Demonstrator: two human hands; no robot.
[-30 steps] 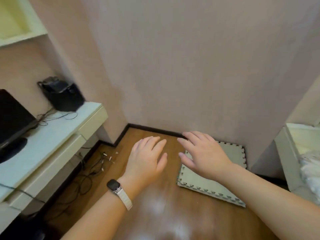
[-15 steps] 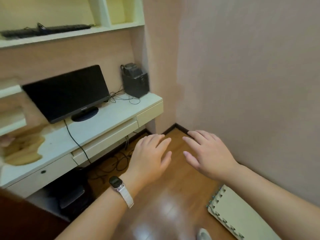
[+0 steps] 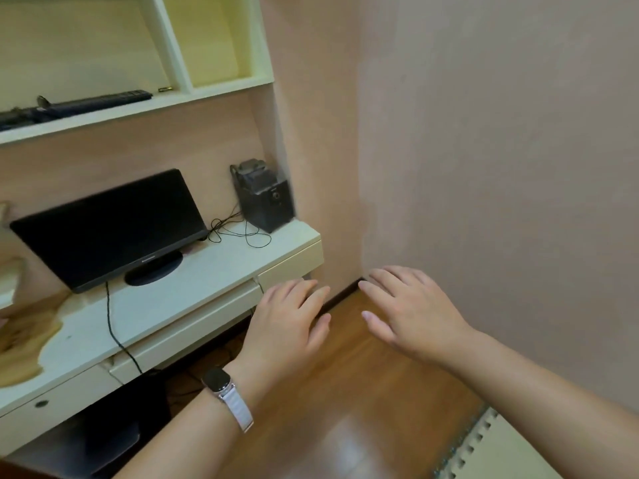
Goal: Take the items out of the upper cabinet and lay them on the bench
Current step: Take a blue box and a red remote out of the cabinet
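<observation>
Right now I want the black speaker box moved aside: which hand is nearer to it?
Left. The left hand hovers open just below and in front of the black speaker box, by the desk's right end. The right hand is farther right, over the floor.

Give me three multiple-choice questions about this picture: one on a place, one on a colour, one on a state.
1. Where does the black keyboard lie?
A. on the floor
B. on the shelf above the monitor
C. in a drawer

2. What colour is the watch strap?
A. white
B. red
C. green

3. What do the hands hold?
A. a cable
B. a box
C. nothing

Answers: 1 B, it rests on the shelf over the monitor. 2 A, the band is white. 3 C, the left hand and the right hand are open, fingers spread.
</observation>
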